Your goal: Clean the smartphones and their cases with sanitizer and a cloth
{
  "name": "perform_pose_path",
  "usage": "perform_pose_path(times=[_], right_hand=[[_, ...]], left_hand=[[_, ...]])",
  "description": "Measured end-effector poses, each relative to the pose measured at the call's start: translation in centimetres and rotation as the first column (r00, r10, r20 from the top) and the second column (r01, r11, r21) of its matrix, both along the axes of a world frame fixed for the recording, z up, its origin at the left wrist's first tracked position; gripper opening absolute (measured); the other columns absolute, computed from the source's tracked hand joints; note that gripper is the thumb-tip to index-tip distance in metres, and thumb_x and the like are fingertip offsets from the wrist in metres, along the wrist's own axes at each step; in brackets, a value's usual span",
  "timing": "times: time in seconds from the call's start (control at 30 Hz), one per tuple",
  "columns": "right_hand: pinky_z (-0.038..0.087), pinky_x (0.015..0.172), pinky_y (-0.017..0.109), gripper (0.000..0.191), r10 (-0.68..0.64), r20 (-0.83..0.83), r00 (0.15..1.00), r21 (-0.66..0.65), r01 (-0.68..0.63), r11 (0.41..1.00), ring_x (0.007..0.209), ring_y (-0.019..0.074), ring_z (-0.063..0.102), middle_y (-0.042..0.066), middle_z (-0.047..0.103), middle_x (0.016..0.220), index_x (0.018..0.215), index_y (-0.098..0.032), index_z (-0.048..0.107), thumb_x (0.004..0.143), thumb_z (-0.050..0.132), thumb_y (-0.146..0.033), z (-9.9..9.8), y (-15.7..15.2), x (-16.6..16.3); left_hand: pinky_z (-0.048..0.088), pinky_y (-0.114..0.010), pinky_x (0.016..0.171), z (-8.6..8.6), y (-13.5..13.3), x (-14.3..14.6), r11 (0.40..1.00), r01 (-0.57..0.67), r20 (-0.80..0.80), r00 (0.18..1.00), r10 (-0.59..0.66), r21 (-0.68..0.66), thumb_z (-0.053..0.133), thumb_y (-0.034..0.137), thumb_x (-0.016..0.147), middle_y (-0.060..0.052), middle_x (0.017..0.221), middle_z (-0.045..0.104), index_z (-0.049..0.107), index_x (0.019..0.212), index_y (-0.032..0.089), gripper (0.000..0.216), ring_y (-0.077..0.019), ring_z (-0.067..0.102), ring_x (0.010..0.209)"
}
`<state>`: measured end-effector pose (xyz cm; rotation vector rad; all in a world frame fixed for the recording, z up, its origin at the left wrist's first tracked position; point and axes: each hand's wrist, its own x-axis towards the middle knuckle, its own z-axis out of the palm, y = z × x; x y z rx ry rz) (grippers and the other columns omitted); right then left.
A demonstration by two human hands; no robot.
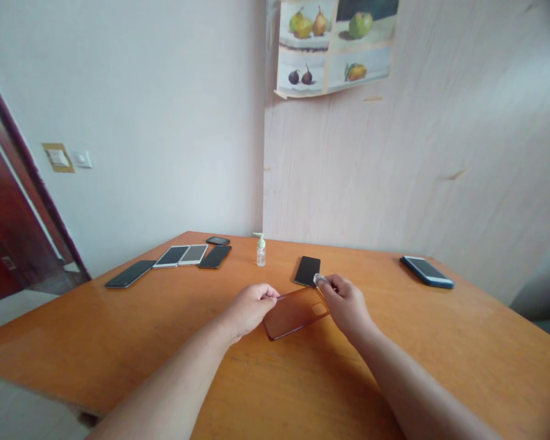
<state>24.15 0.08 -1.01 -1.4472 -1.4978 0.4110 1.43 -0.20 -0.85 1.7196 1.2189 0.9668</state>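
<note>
A brownish translucent phone case [293,313] lies flat on the orange wooden table [302,379] between my hands. My left hand [251,307] is curled, its fingertips pinching the case's left edge. My right hand [343,302] is closed at the case's far right corner, and a small pale thing shows at its fingertips; I cannot make out what it is. A black phone [307,271] lies just beyond my right hand.
A small clear pump bottle [261,250] stands at the back middle. Several phones [183,256] lie in a row at the back left. A blue-edged phone [426,271] lies at the back right. Walls bound the table's far side; a door stands at the left.
</note>
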Motion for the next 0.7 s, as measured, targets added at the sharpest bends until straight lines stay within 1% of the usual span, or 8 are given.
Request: perform_pose_path(times=[0.07,0.2,0.3,0.4,0.5,0.57,0.63,0.7], right_hand=[[0.031,0.055,0.027,0.028,0.012,0.098,0.995,-0.008,-0.012,1.0,0.061,0.0167,0.051,0.001,0.057,0.064,0.075,-0.023,0.063,0.086,0.052,-0.047,-0.3,0.1,0.0],[0.028,0.052,0.026,0.019,0.03,0.179,0.983,-0.084,-0.015,0.996,0.055,0.0154,0.051,-0.002,0.06,0.063,0.09,-0.024,0.062,0.083,0.057,-0.041,-0.8,0.1,-0.5],[0.027,0.053,0.026,0.014,0.073,0.266,0.961,-0.131,-0.039,0.991,0.056,0.0149,0.051,-0.002,0.061,0.062,0.083,-0.024,0.061,0.082,0.059,-0.038,-0.8,-0.1,-0.7],[0.027,0.054,0.026,0.014,0.071,0.333,0.94,-0.139,-0.025,0.99,0.059,0.0154,0.053,-0.001,0.063,0.064,0.078,-0.024,0.061,0.082,0.059,-0.037,-0.6,-0.2,-0.5],[0.026,0.055,0.027,0.015,0.043,0.372,0.927,-0.145,0.012,0.989,0.061,0.0162,0.053,0.001,0.063,0.065,0.077,-0.024,0.06,0.083,0.058,-0.037,-0.4,-0.1,0.1],[0.027,0.056,0.027,0.015,0.031,0.389,0.921,-0.148,0.029,0.989,0.062,0.0168,0.054,0.002,0.064,0.066,0.076,-0.023,0.061,0.083,0.058,-0.036,-0.3,0.0,0.5],[0.027,0.056,0.027,0.015,0.027,0.399,0.917,-0.153,0.037,0.988,0.063,0.0172,0.055,0.003,0.064,0.066,0.075,-0.023,0.061,0.082,0.059,-0.035,-0.2,0.1,0.8],[0.027,0.056,0.027,0.015,0.029,0.402,0.915,-0.159,0.039,0.986,0.063,0.0173,0.055,0.003,0.064,0.065,0.073,-0.023,0.061,0.082,0.059,-0.034,-0.1,0.2,1.0]], left_hand=[[0.04,-0.027,0.065,-0.4,0.0,0.0,1.0,0.026,-0.046,0.999,-0.026,-0.015,0.058,0.033,0.078,-0.002,0.077,0.07,0.069,0.083,0.017,0.02,-0.0181,0.059,0.071],[0.038,-0.026,0.061,-1.1,0.2,0.1,0.998,0.036,-0.134,0.99,-0.03,0.042,0.058,0.029,0.075,0.0,0.07,0.068,0.07,0.076,0.019,0.016,-0.0169,0.056,0.065],[0.04,-0.027,0.065,-1.2,0.3,0.2,0.996,0.035,-0.143,0.989,-0.023,0.086,0.059,0.025,0.074,-0.001,0.073,0.069,0.07,0.072,0.02,0.013,-0.0186,0.058,0.07],[0.043,-0.029,0.073,-0.8,0.1,0.0,0.991,0.042,-0.162,0.987,-0.022,0.125,0.064,0.029,0.072,-0.003,0.082,0.069,0.071,0.078,0.022,0.011,-0.0213,0.061,0.079],[0.045,-0.031,0.077,-0.3,-0.4,-0.5,0.986,0.096,-0.235,0.97,-0.062,0.135,0.072,0.041,0.068,-0.006,0.093,0.068,0.071,0.092,0.022,0.03,-0.0243,0.062,0.088],[0.045,-0.031,0.08,0.2,-0.9,-0.9,0.979,0.152,-0.303,0.947,-0.105,0.137,0.079,0.048,0.059,-0.007,0.101,0.065,0.07,0.099,0.024,0.048,-0.0268,0.061,0.095],[0.044,-0.032,0.082,0.6,-1.4,-1.1,0.973,0.174,-0.375,0.921,-0.106,0.153,0.083,0.054,0.05,-0.007,0.106,0.063,0.068,0.103,0.025,0.063,-0.0292,0.059,0.099],[0.043,-0.033,0.083,1.0,-2.0,-1.2,0.969,0.174,-0.439,0.895,-0.08,0.177,0.084,0.059,0.042,-0.007,0.107,0.061,0.067,0.104,0.025,0.072,-0.0317,0.057,0.102]])
